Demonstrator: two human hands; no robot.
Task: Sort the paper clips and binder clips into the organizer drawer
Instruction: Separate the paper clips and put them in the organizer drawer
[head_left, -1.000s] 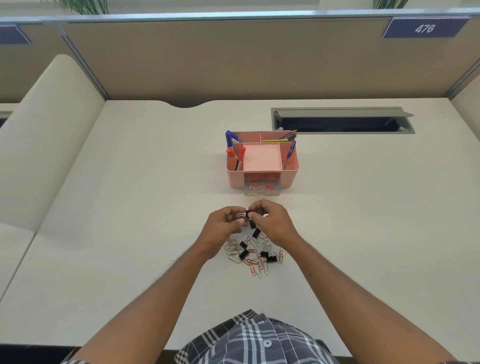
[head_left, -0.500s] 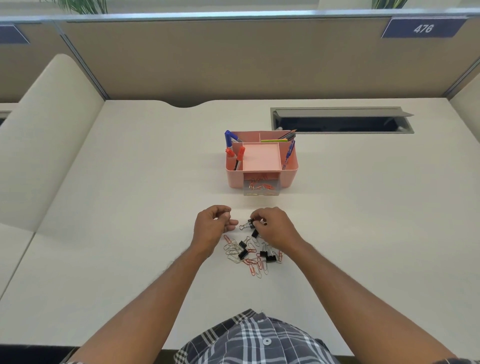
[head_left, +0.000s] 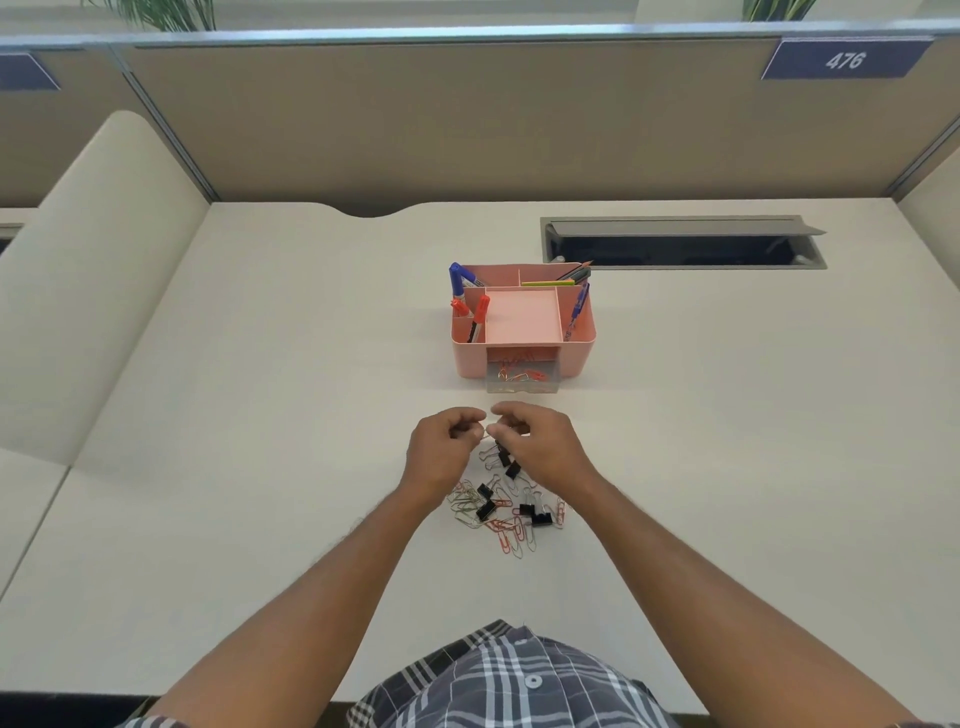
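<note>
Your clips (head_left: 506, 506) lie in a loose heap on the desk (head_left: 260, 415), just on your side of both hands: thin wire paper clips in red and silver, tangled over one another, with small black binder clips scattered among them, silver handles folded out. A short chain of black binder clips (head_left: 504, 457) runs from the heap up toward your fingertips.

The organizer (head_left: 522, 325) is pink and sits straight ahead, beyond your hands. Its clear drawer (head_left: 522, 382) is pulled out at the front and already holds a few red paper clips. Pens with blue and red caps stand in the side and back slots.

Your left hand (head_left: 441, 452) is curled, thumb and forefinger pressed together on something thin and silver; it is too small to say which kind of clip. Your right hand (head_left: 540, 441) is also curled, its fingertips nearly meeting the left's. What it pinches is hidden under the fingers, and whether the top binder clip of the chain is in its grip cannot be told.

Individual clips in the heap blur together, so no count is possible. The inner part of the drawer is hidden inside the organizer.
</note>
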